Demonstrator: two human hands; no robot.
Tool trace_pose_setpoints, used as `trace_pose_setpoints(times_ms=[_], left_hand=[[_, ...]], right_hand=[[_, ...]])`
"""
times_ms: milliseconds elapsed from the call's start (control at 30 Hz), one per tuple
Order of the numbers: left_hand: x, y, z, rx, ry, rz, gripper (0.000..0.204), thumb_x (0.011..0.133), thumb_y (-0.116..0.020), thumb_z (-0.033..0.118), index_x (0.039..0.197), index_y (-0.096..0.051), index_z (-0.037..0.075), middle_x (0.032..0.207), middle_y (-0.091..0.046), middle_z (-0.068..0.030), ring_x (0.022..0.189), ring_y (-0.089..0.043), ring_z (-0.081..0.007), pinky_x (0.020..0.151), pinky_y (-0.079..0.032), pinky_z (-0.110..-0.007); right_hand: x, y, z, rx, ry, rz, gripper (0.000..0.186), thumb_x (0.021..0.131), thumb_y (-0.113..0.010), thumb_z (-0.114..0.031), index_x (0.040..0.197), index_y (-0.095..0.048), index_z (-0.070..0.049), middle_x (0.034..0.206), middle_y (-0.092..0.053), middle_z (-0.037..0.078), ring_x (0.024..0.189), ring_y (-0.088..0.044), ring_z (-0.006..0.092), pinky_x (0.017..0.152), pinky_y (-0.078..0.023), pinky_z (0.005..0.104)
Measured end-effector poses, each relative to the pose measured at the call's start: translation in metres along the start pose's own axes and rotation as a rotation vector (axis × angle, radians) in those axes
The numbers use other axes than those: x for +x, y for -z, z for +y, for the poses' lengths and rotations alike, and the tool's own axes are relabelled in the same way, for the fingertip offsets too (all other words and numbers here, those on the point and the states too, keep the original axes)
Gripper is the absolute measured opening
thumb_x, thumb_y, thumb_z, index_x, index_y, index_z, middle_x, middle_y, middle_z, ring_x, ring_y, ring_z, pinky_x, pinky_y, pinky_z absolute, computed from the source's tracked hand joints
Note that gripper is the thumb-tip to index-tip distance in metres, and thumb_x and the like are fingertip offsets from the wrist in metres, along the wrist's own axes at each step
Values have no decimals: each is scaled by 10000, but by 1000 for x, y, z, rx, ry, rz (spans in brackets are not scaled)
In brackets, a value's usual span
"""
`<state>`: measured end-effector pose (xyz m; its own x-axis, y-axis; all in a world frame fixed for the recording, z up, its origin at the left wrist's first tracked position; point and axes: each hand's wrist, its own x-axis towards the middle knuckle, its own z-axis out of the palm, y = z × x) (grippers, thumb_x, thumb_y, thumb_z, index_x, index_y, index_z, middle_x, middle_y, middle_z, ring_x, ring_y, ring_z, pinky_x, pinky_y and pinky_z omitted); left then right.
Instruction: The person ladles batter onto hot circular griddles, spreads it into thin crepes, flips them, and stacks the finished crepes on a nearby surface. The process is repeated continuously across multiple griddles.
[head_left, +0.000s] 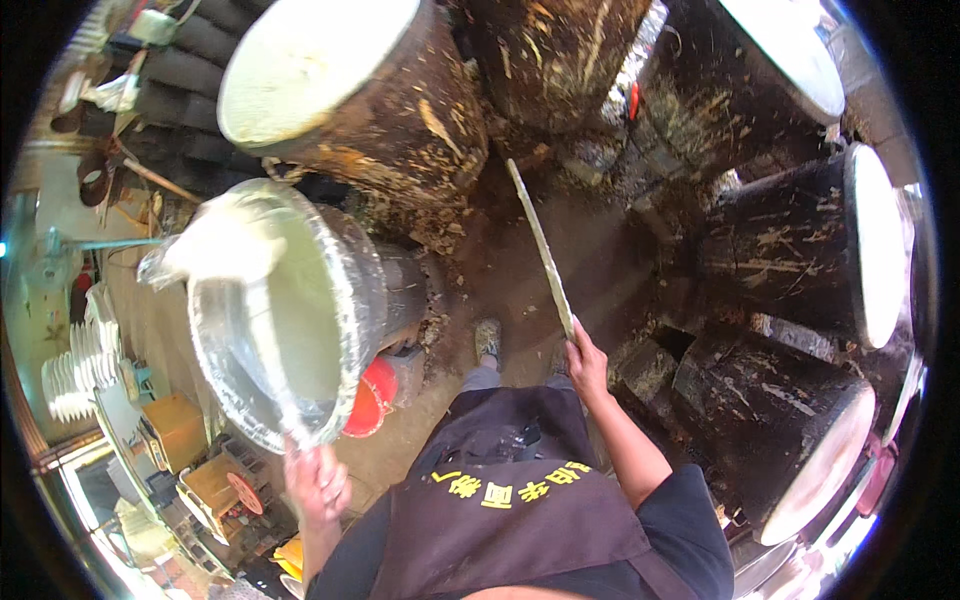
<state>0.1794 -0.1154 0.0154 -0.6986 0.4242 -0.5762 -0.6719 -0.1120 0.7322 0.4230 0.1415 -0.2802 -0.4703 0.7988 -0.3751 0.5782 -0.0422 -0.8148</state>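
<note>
My left hand [316, 482] is closed on the handle of a long scoop, whose blurred head [225, 243] carries white stuff over the upper rim of a large translucent-lined pot [350, 300]. Pale greenish liquid fills the pot's inside. My right hand [585, 358] is wrapped round the lower end of a long, flat, pale stick [538, 240], which points forward over the dark floor between the drums. A brown apron [515, 525] covers my front, and my shoes show beneath it.
Large dark, crusted drums with white tops [440, 120] [780, 250] [770, 430] surround me in front and to the right. A red bucket [372, 395] sits beside the pot. At the far left are stacked white items [70, 385] and wooden boxes [172, 428]. The bare floor [520, 230] lies ahead.
</note>
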Motion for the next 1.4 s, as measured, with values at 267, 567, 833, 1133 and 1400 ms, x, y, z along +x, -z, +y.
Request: trace_pose_setpoints(times_ms=[267,567,833,1133,1400], left_hand=[[40,-96,25,227,465,-526,541,1010,-437,165,1485,-192,246,642,-381,-7,396,-334,-68,305,-331,-204],[-20,-266,-33,762,597,-1107,553,993,-431,108,1502,-227,182,592,-389,7,385,-351,-58,313,-340,-210],[-187,-405,-189,1098,801,-1718,485,1021,-405,234,1484,-266,190,627,-389,19,406,-348,-39,303,-329,-202],[-278,-427,-371,1334,250,-2076,451,978,-464,226,1415,-421,123,653,-505,-38,444,-447,-102,389,-413,-276],[-261,-507,-418,1090,-1147,-2308,457,902,-551,211,1349,-509,294,879,-666,-135,733,-657,-327,648,-514,-422]], right_hand=[[-117,101,-164,-179,356,93,472,867,-601,-63,1329,-510,-104,839,-588,175,722,-605,346,637,-498,416],[-274,172,-127,-61,-86,652,489,867,-609,-50,1342,-511,-106,941,-628,183,852,-613,330,777,-492,370],[-432,217,-69,-75,-416,1345,469,865,-564,-8,1328,-529,-70,916,-667,175,752,-650,234,729,-515,316],[-470,262,-38,-120,-756,1491,473,883,-525,-60,1352,-484,-94,985,-632,256,885,-626,407,781,-494,450],[-420,256,8,-71,-1062,1388,536,896,-514,-116,1417,-400,-173,887,-620,245,801,-622,420,723,-495,498]])
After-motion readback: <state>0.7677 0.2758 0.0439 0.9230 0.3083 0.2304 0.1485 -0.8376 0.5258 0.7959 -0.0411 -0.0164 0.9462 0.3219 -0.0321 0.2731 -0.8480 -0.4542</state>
